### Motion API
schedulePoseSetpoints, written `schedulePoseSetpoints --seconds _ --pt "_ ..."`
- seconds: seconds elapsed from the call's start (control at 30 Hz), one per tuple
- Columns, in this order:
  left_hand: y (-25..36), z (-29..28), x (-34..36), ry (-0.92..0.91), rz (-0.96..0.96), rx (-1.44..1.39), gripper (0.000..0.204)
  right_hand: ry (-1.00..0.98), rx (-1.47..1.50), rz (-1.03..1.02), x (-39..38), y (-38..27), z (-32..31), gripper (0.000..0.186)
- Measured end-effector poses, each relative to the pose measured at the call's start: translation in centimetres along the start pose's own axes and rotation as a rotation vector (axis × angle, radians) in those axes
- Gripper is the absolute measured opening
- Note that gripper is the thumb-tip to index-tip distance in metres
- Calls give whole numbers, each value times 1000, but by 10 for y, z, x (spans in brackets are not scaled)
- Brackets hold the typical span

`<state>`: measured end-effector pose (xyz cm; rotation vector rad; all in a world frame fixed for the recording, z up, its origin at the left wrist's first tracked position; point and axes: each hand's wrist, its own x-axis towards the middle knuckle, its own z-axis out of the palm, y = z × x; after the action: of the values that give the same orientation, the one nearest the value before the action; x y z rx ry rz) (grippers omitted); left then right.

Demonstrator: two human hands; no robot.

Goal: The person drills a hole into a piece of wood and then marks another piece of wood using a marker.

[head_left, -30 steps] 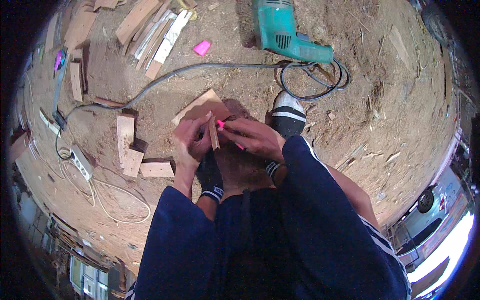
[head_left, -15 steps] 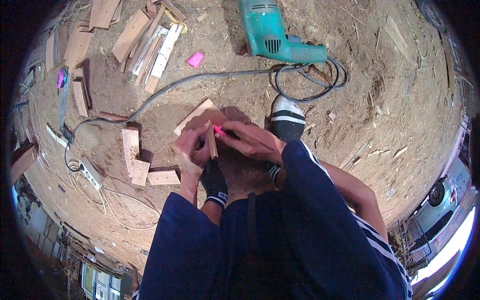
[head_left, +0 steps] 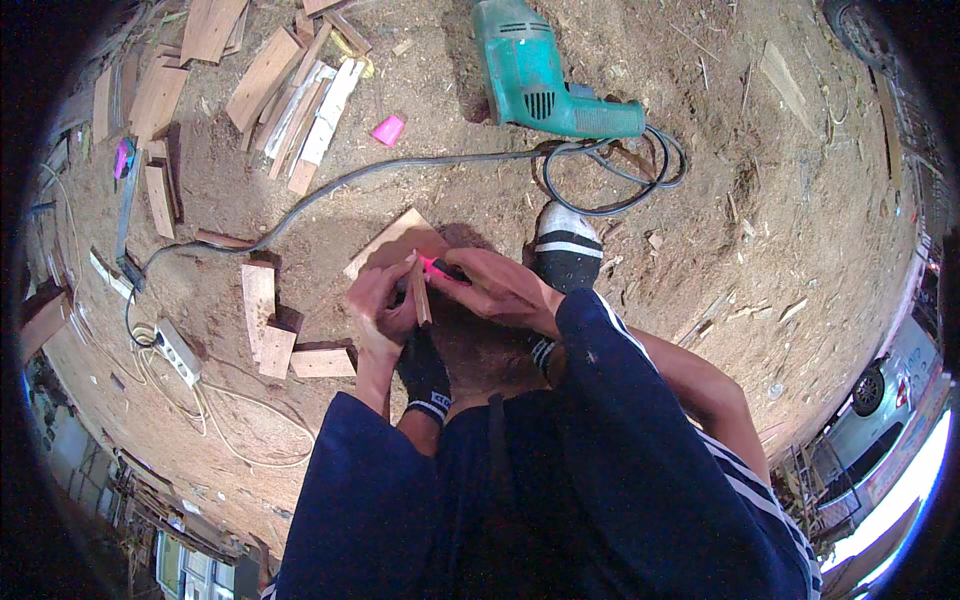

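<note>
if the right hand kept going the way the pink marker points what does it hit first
Most likely the thin wood strip that the left hand holds upright; the marker tip in the right hand already looks against it.

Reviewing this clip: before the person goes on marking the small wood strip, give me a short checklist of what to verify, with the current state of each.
1. Left hand grips the thin wood strip firmly: ok, fingers wrap it and it stands on edge.
2. Right hand holds the pink marker: ok, its tip meets the strip's top.
3. Strip backed by the flat board beneath: cannot tell, the hands hide the contact.
4. Green drill away from the hands: ok, it lies on the ground farther off.
5. Drill cable off the work spot: ok, it passes beyond the board.
6. Marker cap located: ok if the pink piece by the planks is it.
</note>
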<state>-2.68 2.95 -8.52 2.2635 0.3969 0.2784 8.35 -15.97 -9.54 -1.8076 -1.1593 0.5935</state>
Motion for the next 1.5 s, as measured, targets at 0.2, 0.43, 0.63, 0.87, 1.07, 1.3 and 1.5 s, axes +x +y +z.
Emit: schedulePoseSetpoints --seconds 0.2,0.43,0.63,0.87,1.07,1.3,1.5 --pt "-2 -3 -2 -70 -12 30 35 -61 93 148 -4 7 10 49" --pt "-7 -7 -5 -81 -3 22 42 -5 -314 -119 0 -2 -10 55" --pt "-7 -1 -2 -69 15 21 40 5 -457 -102 -8 1 -4 59" --pt "-1 -5 2 -30 45 7 33 -23 -422 -57 -5 -3 -4 64" --pt "0 6 2 -6 36 7 31 -38 -373 -103 -11 7 -5 58" --pt "0 2 1 -9 1 -1 29 -35 -342 -179 -9 8 -3 60" --pt "-6 4 -3 14 -33 -55 28 82 -324 -185 5 -3 -13 58"
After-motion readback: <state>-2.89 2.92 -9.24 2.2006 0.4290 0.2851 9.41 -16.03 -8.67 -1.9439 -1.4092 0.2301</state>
